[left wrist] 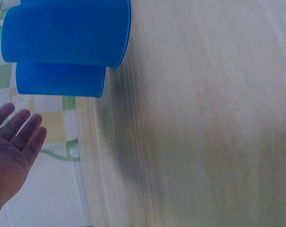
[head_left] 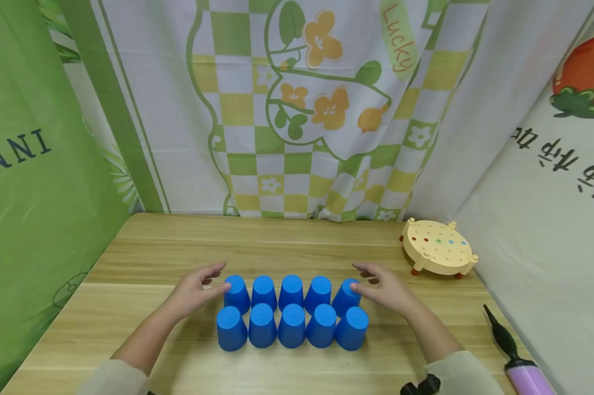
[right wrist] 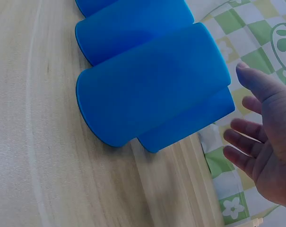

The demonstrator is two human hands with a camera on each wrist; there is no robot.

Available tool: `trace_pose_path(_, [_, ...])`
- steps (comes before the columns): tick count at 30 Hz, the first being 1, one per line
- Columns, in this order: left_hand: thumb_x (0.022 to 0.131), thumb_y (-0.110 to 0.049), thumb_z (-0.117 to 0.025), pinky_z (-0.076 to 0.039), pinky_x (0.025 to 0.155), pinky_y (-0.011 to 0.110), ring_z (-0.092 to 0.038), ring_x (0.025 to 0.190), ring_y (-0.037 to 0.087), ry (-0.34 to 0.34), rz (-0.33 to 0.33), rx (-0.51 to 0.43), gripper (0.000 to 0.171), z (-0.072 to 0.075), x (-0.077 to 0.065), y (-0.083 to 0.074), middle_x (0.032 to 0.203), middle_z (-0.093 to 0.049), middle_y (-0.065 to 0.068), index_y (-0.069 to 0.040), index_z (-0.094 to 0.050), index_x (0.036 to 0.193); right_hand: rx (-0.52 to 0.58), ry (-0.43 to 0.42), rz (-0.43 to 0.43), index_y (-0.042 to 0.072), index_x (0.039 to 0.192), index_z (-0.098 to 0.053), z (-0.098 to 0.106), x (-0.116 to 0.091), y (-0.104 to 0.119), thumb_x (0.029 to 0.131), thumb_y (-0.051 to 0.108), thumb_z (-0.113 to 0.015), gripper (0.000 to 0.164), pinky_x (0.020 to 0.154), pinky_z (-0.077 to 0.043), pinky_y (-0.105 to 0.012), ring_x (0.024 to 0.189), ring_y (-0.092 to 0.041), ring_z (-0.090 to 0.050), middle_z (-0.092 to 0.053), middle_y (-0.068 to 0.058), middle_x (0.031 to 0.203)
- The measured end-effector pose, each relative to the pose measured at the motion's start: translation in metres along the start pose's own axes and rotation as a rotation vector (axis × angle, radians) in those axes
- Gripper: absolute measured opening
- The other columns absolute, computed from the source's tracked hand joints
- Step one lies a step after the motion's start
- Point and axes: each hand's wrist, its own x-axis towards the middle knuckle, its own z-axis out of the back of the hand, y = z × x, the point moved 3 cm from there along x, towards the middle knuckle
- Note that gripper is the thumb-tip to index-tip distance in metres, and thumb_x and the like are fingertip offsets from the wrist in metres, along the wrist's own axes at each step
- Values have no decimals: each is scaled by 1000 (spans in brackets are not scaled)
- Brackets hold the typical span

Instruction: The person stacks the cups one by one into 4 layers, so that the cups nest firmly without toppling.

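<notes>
Blue plastic cups stand upside down in two rows on the wooden table. The left hand (head_left: 195, 291) is at the left end of the back row, thumb right at the top of the leftmost back cup (head_left: 237, 293). At the other end, the right hand (head_left: 383, 288) has its thumb over the top of the rightmost back cup (head_left: 346, 296). Both hands have relaxed, spread fingers and hold nothing. The front row runs from a left cup (head_left: 231, 329) to a right cup (head_left: 352, 329). In the right wrist view a front cup (right wrist: 154, 85) partly covers the one behind it.
A round cream pegboard stand (head_left: 437, 249) with short legs sits at the table's back right. A hand pump (head_left: 511, 348) with black nozzle and purple body lies along the right edge. Patterned curtains (head_left: 297, 181) hang behind the wooden table (head_left: 144, 258).
</notes>
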Motion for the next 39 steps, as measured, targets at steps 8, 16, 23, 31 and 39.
trace_pose_path(8, [89, -35, -72, -48, 104, 53, -53, 127, 42, 57, 30, -121, 70, -13, 4, 5, 142, -53, 23, -1, -46, 144, 80, 59, -8, 0, 135, -55, -8, -2, -3, 90, 34, -71, 58, 98, -51, -50, 115, -32, -59, -61, -19, 132])
trace_pose_path(16, [87, -32, -74, -52, 99, 51, -56, 124, 43, 64, 22, -164, 68, -19, 5, 8, 139, -55, 23, 0, -48, 142, 140, 92, -47, 1, 134, -56, -11, -3, -8, 86, 33, -75, 60, 97, -53, -45, 112, -27, -60, -63, -15, 128])
trace_pose_path(23, [87, -32, -74, -56, 92, 45, -62, 114, 36, 62, 46, -157, 67, -16, 8, 7, 133, -59, 22, -2, -50, 141, 133, 84, -66, 3, 135, -56, -8, -4, -8, 87, 34, -75, 60, 102, -49, -50, 122, -36, -57, -60, -17, 135])
trace_pose_path(31, [89, -36, -73, -59, 83, 37, -65, 106, 31, 20, 5, -107, 68, 9, 35, -10, 129, -61, 23, -2, -49, 142, 113, -1, -32, 0, 139, -52, 17, 13, 9, 90, 29, -72, 60, 102, -49, -52, 127, -42, -53, -55, -22, 139])
trace_pose_path(39, [89, -36, -72, -56, 89, 45, -58, 120, 38, -37, -37, -52, 69, 28, 85, -63, 137, -56, 21, -8, -45, 146, 47, -55, -73, 8, 144, -47, 41, 55, 47, 91, 36, -69, 64, 101, -50, -50, 130, -39, -52, -53, -21, 141])
